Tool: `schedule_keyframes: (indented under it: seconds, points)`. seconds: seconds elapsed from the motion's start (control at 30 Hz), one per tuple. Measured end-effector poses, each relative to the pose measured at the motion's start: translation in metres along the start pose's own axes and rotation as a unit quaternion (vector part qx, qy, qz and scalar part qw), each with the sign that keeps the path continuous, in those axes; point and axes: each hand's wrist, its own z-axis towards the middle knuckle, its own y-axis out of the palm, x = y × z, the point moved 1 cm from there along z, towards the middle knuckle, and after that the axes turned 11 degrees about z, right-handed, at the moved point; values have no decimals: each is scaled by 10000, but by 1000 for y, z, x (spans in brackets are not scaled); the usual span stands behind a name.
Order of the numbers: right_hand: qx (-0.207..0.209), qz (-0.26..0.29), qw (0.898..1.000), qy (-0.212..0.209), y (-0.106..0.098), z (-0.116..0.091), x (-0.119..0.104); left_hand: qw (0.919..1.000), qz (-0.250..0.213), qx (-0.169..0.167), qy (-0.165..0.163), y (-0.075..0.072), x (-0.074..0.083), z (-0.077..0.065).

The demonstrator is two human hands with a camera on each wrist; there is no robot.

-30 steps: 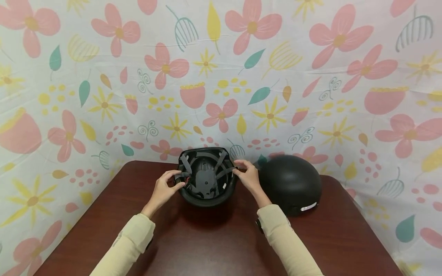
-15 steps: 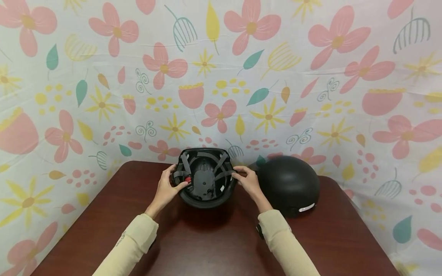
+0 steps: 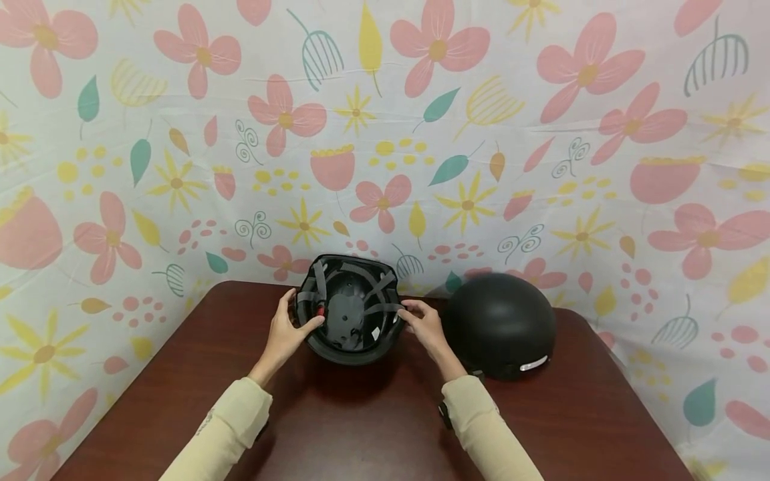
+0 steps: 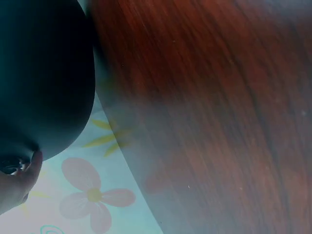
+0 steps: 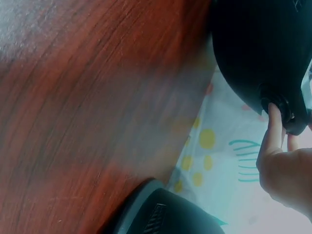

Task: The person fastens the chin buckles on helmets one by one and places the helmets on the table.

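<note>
A black helmet [image 3: 349, 354] is held with its hollow inside facing me, showing grey straps [image 3: 381, 307] and a small red piece at the left. My left hand [image 3: 283, 339] grips its left rim, thumb on the inner side and fingers outside. At the opposite rim, my right hand [image 3: 428, 332] pinches the edge near a grey strap. In the right wrist view, a finger of the right hand [image 5: 280, 170] touches a round fitting on the shell [image 5: 258, 48]. The left wrist view shows the dark shell [image 4: 44, 73] with the left hand [image 4: 17, 190] at its edge.
A second black helmet [image 3: 499, 321] sits dome up on the right, close to my right hand, with a silver strip at its lower front. Both are over a reddish-brown wooden table [image 3: 361, 434]. A flower-patterned cloth [image 3: 385, 133] hangs behind the table.
The left fingers have moved round the outside of the rim, the thumb inside. The held helmet has shifted slightly left and tilted, both hands moving with it. The second helmet stays put.
</note>
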Motion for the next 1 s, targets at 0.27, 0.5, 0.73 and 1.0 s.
schedule_keyframes:
  seconds: [0.27, 0.5, 0.73, 1.0]
  points:
    - [-121, 92, 9999, 58, 8, -6, 12, 9997, 17, -208, 152, -4, -1, -5]
    - [-212, 109, 9995, 183, 12, -7, 19, 9991, 82, -364, 185, -8, -4, -5]
    - [-243, -120, 9994, 214, 15, -4, 26, 9976, -201, -425, 503, -9, -6, -5]
    - [-256, -489, 9977, 403, 18, -1, 42, 9954, -478, -718, 427, -12, -5, -6]
